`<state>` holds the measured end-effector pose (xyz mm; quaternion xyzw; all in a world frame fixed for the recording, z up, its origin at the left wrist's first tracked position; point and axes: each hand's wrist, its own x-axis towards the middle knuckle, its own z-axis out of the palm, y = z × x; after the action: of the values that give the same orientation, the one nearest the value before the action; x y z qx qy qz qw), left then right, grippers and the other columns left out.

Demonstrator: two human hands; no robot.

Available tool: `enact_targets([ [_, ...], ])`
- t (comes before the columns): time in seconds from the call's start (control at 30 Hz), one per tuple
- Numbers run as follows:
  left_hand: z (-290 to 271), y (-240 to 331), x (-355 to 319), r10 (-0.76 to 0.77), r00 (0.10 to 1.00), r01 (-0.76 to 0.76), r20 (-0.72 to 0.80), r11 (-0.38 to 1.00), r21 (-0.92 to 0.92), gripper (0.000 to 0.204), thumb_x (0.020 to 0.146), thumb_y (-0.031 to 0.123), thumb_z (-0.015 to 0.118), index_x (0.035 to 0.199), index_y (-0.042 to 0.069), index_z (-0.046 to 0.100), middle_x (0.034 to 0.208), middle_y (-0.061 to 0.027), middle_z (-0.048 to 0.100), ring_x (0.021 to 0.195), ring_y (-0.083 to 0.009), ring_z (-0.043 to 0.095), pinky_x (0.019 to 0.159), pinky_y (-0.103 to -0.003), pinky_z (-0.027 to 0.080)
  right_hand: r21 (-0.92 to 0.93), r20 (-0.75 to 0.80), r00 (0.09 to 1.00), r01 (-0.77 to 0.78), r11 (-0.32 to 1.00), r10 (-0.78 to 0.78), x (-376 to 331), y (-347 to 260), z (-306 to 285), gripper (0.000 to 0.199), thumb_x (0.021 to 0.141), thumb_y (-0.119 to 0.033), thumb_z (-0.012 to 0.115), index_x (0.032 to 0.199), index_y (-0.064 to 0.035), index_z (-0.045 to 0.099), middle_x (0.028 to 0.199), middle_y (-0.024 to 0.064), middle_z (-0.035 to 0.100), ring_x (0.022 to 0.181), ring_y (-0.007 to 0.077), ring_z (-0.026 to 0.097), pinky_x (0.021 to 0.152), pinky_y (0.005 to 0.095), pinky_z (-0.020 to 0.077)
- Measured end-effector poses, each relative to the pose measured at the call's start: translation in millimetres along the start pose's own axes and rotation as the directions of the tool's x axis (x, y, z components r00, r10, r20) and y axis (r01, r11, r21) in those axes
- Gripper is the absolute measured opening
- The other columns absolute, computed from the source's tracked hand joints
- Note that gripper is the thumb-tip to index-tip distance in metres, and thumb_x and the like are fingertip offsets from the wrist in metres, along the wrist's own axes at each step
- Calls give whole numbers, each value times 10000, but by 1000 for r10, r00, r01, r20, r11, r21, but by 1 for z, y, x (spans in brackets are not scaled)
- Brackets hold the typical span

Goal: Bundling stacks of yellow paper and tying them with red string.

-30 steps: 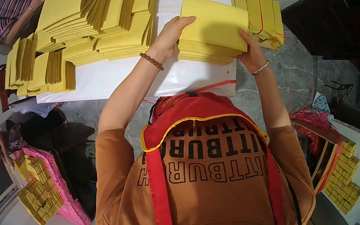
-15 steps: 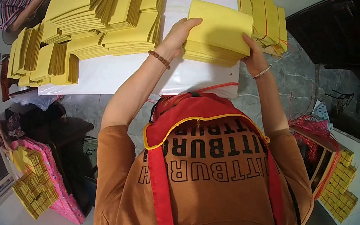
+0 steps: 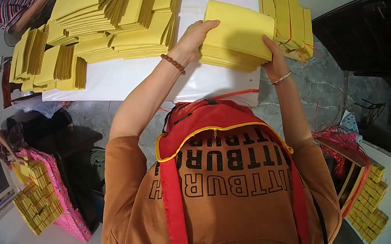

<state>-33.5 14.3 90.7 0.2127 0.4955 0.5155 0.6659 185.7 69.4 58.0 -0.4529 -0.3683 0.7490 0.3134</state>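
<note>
A thick stack of folded yellow paper (image 3: 237,31) sits at the near right part of the white-covered table (image 3: 124,77). My left hand (image 3: 192,41) grips its left side, thumb lying over the top sheet and the other fingers out of sight. At the right end, my right hand (image 3: 274,58) is closed around the near corner with its fingers against the edge. The sheets look roughly level, their layered edges facing me. Whether the stack rests on the table or is slightly raised, I cannot tell.
Several piles of folded yellow paper (image 3: 86,17) cover the table's left and far side. Bundles tied with red string (image 3: 286,19) stand just right of the table. A person's arm (image 3: 35,12) shows at the far left. More yellow bundles (image 3: 38,196) lie lower left, beside another person (image 3: 1,144).
Both hands keep their hold on the paper stack, which has hardly moved. At the left, the other person's arm has shifted slightly.
</note>
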Motion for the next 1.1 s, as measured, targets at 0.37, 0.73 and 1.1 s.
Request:
enact_targets([
  [0.37, -4, -11, 3, -4, 996, 13, -86, 994, 113, 463, 827, 306, 520, 1143, -29, 471, 1079, -96, 556, 987, -176, 525, 854, -287, 387, -806, 562, 401, 465, -368, -724, -4, -25, 19, 322, 750, -221, 573, 1060, -133, 550, 1075, 58, 527, 1056, 220, 466, 900, 395, 304],
  [0.73, -1, -137, -37, 331, 785, -577, 524, 82, 812, 265, 753, 270, 588, 903, 53, 572, 887, -126, 581, 823, -282, 575, 677, -363, 474, -710, 654, 498, 664, -235, -569, 6, -19, 14, 250, 729, -90, 524, 973, -69, 576, 1097, 96, 508, 1059, 278, 455, 926, 383, 326],
  [1.1, 33, -115, -40, 200, 784, -592, 588, 526, 610, 178, 813, 199, 494, 781, 28, 532, 731, -102, 563, 667, -290, 568, 593, -378, 448, -672, 649, 575, 740, -21, -498, 6, -19, 12, 280, 765, -35, 487, 1039, -31, 548, 1187, 140, 443, 1139, 323, 369, 955, 406, 287],
])
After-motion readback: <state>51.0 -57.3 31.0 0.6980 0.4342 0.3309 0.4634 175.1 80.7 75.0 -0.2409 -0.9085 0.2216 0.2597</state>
